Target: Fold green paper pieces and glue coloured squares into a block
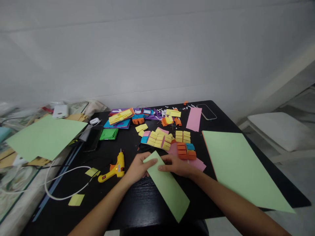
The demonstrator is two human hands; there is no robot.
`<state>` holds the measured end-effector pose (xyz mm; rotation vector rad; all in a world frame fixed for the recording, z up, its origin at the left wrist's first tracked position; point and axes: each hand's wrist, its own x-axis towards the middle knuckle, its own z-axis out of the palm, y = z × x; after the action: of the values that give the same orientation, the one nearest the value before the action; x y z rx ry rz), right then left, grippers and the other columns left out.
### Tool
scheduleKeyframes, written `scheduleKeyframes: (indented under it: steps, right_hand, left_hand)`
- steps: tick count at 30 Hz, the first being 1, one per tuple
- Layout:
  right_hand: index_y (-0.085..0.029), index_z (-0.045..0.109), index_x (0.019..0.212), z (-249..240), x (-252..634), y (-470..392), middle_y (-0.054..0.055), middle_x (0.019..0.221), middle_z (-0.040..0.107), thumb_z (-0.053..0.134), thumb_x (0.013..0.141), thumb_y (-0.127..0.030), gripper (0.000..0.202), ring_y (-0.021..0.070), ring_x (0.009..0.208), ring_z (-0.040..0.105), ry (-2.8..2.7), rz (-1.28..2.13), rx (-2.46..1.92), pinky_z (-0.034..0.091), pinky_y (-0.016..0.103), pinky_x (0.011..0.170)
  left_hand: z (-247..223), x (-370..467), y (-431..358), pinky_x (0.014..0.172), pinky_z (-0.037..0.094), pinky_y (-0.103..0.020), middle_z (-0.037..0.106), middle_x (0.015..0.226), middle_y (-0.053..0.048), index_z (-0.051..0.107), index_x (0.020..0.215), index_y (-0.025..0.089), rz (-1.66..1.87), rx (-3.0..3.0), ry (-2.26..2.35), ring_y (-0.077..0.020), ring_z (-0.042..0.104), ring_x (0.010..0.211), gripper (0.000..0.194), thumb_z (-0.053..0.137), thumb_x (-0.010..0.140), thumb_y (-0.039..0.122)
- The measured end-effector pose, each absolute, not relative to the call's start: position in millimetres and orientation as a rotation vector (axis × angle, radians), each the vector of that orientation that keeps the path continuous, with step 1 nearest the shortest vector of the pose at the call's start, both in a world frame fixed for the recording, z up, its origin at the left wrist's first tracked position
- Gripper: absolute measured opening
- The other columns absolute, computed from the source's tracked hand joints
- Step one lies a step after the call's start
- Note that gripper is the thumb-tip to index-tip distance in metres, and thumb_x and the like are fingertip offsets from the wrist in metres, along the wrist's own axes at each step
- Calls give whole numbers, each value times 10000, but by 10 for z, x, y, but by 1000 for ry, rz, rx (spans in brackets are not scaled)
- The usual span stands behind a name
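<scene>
A long strip of light green paper (167,186) slants across the front of the desk, its near end reaching toward me. My left hand (140,167) grips its far left edge, thumb on top and fingers beneath. On the other side, my right hand (174,164) pinches the same strip near its far end. Just beyond the hands lie yellow paper pieces with cut flaps (157,139) and an orange and blue flapped piece (186,150). To the left of my left hand, a yellow glue gun (114,168) rests on its side with a small light glowing.
A large green sheet (243,167) covers the desk's right side; another green sheet (46,136) lies at left. Folded coloured papers (120,118), a pink strip (194,119), paper scraps and a phone-shaped case (206,112) sit at the back. A white cable (66,198) loops at left.
</scene>
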<state>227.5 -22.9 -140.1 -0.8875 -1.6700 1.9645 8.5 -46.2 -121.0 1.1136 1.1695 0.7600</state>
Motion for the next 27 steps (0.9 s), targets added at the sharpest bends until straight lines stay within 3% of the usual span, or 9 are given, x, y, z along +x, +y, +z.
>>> scheduleKeyframes:
  steps: [6, 12, 20, 27]
  right_hand:
    - [-178, 794, 1065, -1426, 2247, -261, 34, 901, 775, 887, 762, -634, 555, 149, 698, 654, -1399, 2022, -1046, 498, 261, 638]
    - [-167, 768, 986, -1406, 2272, -234, 27, 857, 738, 926, 710, -613, 548, 152, 696, 640, -1322, 2026, -1032, 484, 262, 623]
    - [-191, 713, 818, -1432, 2250, -279, 0, 747, 673, 907, 741, -561, 425, 148, 662, 591, -1293, 1879, -1173, 450, 270, 596]
    - [-207, 728, 812, -1431, 2265, -287, 5, 757, 701, 910, 747, -510, 359, 159, 652, 623, -1240, 1858, -1230, 476, 284, 579]
  left_hand:
    - [-1259, 105, -491, 332, 325, -165, 587, 508, 37, 602, 736, 170, 828, 1140, 1154, -72, 473, 347, 587, 784, 778, 726]
    - [-1270, 17, -474, 349, 365, -163, 640, 544, 7, 595, 692, 168, 765, 1145, 1138, -69, 499, 363, 544, 789, 829, 657]
    - [-1326, 92, -562, 441, 525, -202, 706, 631, -24, 655, 755, 155, 661, 1119, 1044, -104, 626, 448, 466, 786, 878, 585]
    - [-1343, 73, -536, 499, 588, -234, 742, 684, -44, 681, 782, 153, 676, 1090, 1025, -136, 697, 517, 420, 808, 876, 542]
